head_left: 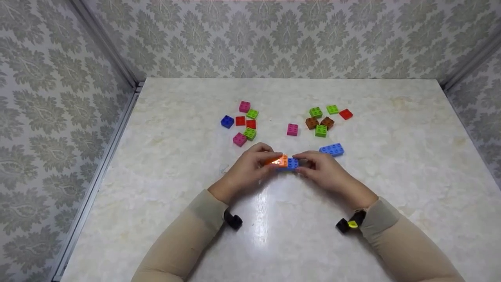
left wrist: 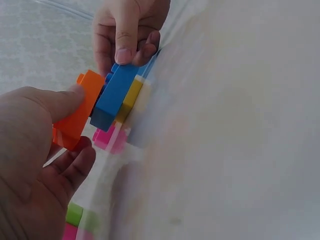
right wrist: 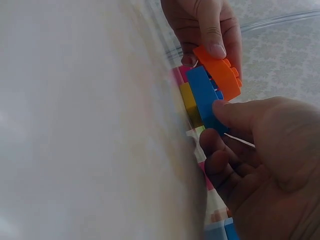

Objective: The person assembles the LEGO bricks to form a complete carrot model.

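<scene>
Between both hands, low over the table, an orange brick (head_left: pixel 280 159) overlaps the studded top of a long blue brick (head_left: pixel 292 163). My left hand (head_left: pixel 250 164) pinches the orange brick between thumb and fingers. From the other side, my right hand (head_left: pixel 323 168) grips the free end of the blue brick. In the right wrist view the orange brick (right wrist: pixel 220 74) leans at a slight angle to the blue brick (right wrist: pixel 202 90), with studs showing between them. A yellow brick (left wrist: pixel 129 100) sits against the blue brick's underside.
A second long blue brick (head_left: pixel 332 149) lies just beyond the right hand. Loose pink, green, red and dark blue bricks (head_left: pixel 227 122) group at back left. Green, brown (head_left: pixel 312 123) and red ones lie at back right, and a pink brick (head_left: pixel 292 129) between the groups.
</scene>
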`<state>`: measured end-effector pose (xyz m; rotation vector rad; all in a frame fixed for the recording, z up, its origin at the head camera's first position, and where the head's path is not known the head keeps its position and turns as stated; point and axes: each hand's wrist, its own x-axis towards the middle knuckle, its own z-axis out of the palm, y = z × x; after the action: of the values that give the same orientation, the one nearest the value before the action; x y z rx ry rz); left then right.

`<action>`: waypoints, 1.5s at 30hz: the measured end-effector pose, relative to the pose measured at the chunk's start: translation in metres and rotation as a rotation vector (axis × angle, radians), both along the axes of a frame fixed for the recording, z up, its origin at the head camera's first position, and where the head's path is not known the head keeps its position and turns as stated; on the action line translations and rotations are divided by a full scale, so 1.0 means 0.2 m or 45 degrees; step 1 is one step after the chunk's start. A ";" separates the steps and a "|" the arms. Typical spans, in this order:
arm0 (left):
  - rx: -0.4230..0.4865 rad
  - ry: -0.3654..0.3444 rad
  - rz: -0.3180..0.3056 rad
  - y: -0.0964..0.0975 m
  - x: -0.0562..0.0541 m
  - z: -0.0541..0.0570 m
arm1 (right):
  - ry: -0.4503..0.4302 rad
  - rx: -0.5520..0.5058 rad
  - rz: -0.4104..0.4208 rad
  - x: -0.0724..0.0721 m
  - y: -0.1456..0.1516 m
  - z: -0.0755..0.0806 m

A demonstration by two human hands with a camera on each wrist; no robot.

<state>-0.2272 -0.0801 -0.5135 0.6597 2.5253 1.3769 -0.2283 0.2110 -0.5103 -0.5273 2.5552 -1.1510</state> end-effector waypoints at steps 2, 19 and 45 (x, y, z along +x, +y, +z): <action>-0.012 0.009 -0.003 0.01 0.00 0.01 | 0.004 -0.002 0.003 0.00 0.00 0.00; -0.093 -0.030 0.039 0.04 0.02 0.03 | 0.038 -0.023 0.031 -0.01 0.00 -0.02; -0.115 0.104 0.072 0.04 0.03 -0.03 | 0.289 -0.425 -0.252 -0.02 0.07 -0.03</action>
<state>-0.2205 -0.0715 -0.5191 0.6443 2.6715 1.2694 -0.2325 0.2242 -0.5172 -0.5126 2.6634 -1.6945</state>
